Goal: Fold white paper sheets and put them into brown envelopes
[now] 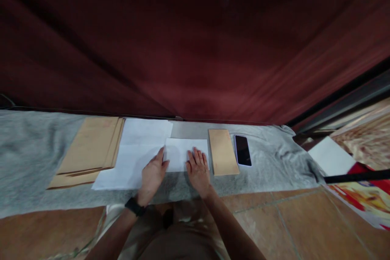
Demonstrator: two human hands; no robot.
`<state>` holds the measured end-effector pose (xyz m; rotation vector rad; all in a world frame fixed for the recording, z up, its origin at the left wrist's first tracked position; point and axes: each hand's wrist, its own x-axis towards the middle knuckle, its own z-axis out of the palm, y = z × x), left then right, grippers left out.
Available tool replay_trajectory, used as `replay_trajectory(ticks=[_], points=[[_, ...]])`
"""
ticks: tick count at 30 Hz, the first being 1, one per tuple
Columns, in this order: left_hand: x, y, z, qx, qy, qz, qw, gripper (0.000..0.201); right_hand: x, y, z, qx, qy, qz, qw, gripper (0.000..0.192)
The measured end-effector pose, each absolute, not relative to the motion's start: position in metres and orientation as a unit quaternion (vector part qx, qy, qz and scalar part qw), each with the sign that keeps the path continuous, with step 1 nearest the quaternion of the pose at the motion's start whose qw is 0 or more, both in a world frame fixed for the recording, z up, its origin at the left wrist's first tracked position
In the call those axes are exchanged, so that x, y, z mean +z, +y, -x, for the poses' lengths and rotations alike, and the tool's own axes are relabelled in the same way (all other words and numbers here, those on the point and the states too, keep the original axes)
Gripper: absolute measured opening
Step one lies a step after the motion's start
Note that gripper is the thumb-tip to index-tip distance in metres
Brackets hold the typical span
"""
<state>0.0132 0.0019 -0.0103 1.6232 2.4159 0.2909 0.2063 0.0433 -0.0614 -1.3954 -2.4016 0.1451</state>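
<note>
A folded sheet of white paper [178,153] lies flat in front of me on the grey cloth. My right hand [198,170] rests on its right part, palm down with the fingers stretched out. At the paper's left edge is my left hand [153,174], its index finger along the edge and its thumb apart from it; the other fingers are curled out of sight. A dark band circles the left wrist. Larger white sheets [131,154] lie beside and partly under the left hand. Just right of the folded paper is a brown envelope [224,152].
Several larger brown envelopes [88,144] overlap at the left. A phone [243,150] with a dark screen lies to the right. The grey cloth [274,170] covers a narrow surface against a dark red panel [195,69]. A colourful printed box [365,195] and a black bar [356,176] are at far right.
</note>
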Motion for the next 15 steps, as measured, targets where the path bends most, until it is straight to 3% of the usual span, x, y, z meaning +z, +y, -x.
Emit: replay_trajectory(ticks=[3, 7, 15], points=[[-0.019, 0.005, -0.025, 0.161, 0.781, -0.604, 0.021, 0.049, -0.06, 0.043, -0.205, 0.05, -0.851, 0.495, 0.169, 0.05], [-0.04, 0.025, -0.053, 0.246, 0.68, -0.69, 0.035, 0.044, -0.061, 0.044, -0.206, 0.061, -0.855, 0.489, 0.161, 0.051], [-0.059, 0.058, -0.073, 0.189, 0.662, -0.723, 0.046, 0.054, -0.073, 0.045, -0.204, 0.048, -0.855, 0.485, 0.179, 0.054]])
